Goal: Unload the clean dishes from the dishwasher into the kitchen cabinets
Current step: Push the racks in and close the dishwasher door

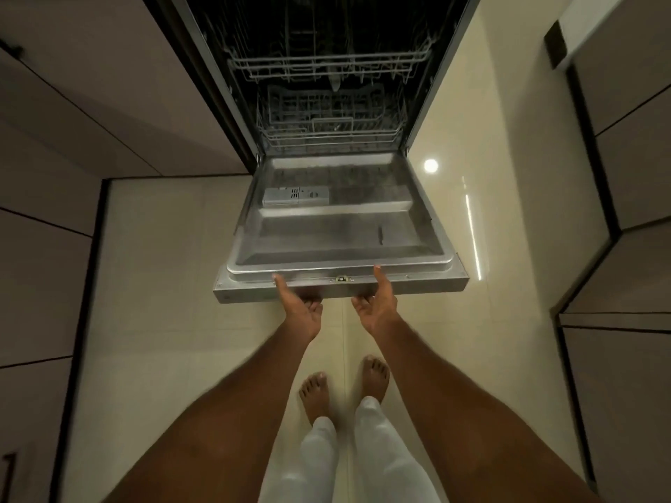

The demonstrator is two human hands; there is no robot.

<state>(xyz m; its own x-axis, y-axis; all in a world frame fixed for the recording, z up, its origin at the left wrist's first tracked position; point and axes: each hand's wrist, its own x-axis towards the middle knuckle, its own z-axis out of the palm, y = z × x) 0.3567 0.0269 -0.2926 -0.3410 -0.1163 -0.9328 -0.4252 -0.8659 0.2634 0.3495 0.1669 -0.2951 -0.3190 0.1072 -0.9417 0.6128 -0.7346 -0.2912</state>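
Steel dishwasher door [337, 226] lies fully down; both racks [328, 67] inside look bare. My left hand [303, 306] and right hand [375, 303] grasp its front edge from beneath, thumbs on top; lift evenly, fingers clear of the latch [340, 279].

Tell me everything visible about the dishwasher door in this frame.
The dishwasher door hangs open, roughly level, its brushed-metal inner face up. A grey detergent dispenser sits in the panel, a small latch on the front edge. The left hand and right hand grip that edge, thumbs on top, fingers underneath.
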